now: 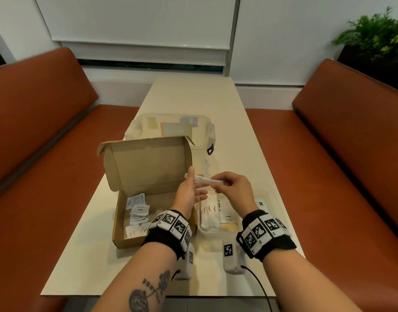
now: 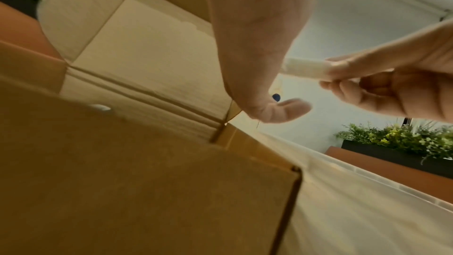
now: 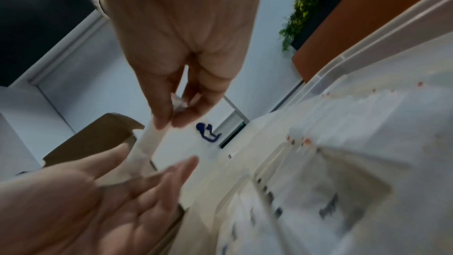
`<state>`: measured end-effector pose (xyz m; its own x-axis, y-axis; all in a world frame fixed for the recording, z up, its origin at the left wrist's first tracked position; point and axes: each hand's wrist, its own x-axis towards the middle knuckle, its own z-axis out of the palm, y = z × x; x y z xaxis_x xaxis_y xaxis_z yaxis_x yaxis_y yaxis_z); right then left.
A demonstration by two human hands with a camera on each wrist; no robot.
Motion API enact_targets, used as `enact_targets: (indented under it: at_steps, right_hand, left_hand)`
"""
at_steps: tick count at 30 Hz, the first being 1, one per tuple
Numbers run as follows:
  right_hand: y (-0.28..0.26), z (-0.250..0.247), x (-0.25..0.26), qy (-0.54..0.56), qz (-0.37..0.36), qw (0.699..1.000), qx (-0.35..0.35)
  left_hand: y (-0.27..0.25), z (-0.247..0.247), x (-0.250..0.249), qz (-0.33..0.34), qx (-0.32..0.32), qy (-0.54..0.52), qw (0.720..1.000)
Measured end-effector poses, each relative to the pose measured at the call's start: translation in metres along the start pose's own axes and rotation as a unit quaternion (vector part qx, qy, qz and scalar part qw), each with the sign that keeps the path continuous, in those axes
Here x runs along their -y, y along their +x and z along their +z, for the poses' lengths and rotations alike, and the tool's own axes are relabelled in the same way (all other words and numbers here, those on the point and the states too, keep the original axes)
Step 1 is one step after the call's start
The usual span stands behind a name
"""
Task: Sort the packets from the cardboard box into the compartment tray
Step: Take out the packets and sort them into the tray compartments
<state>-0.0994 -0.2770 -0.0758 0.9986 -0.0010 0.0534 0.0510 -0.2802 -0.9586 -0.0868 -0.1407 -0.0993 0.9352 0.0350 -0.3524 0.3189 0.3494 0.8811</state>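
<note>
The open cardboard box (image 1: 126, 243) stands left of centre with its lid up, and several small white packets (image 1: 137, 210) lie inside. A clear compartment tray (image 1: 270, 195) sits to its right, holding sugar sticks (image 1: 209, 212) and a pepper packet (image 1: 228, 216). Above the gap between them my right hand (image 1: 218, 184) pinches one end of a white stick packet (image 1: 207, 180). My left hand (image 1: 191, 190) is beside it, palm up and fingers straight; the stick's far end lies against those fingers (image 3: 152, 179). In the left wrist view the left thumb (image 2: 282, 111) is clear of the stick packet (image 2: 304, 67).
A clear lidded plastic container (image 1: 171, 127) stands right behind the box lid. Orange benches (image 1: 36, 131) (image 1: 351, 143) flank the narrow cream table (image 1: 193, 97). A planter with greenery (image 1: 373, 34) is at the far right. A black cable (image 1: 261, 287) trails off the table's near edge.
</note>
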Motion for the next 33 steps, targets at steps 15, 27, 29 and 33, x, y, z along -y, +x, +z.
enact_targets:
  at_steps: [15,27,29,33]
  right_hand:
    - [0.006,-0.009,-0.013,-0.022,0.048,0.999,0.013]
    - [-0.002,0.011,-0.029,-0.188,0.150,0.970,0.039]
    - [-0.003,0.013,-0.030,-0.235,0.130,0.962,0.044]
    - [-0.001,0.010,-0.030,-0.297,0.093,0.949,0.061]
  left_hand:
    - [0.005,-0.003,0.005,0.052,-0.011,0.029,0.998]
    - [0.003,-0.013,0.014,0.135,-0.040,0.416,0.898]
    - [0.003,-0.012,0.013,0.139,-0.051,0.437,0.887]
    - [0.004,-0.014,0.012,0.131,-0.063,0.463,0.874]
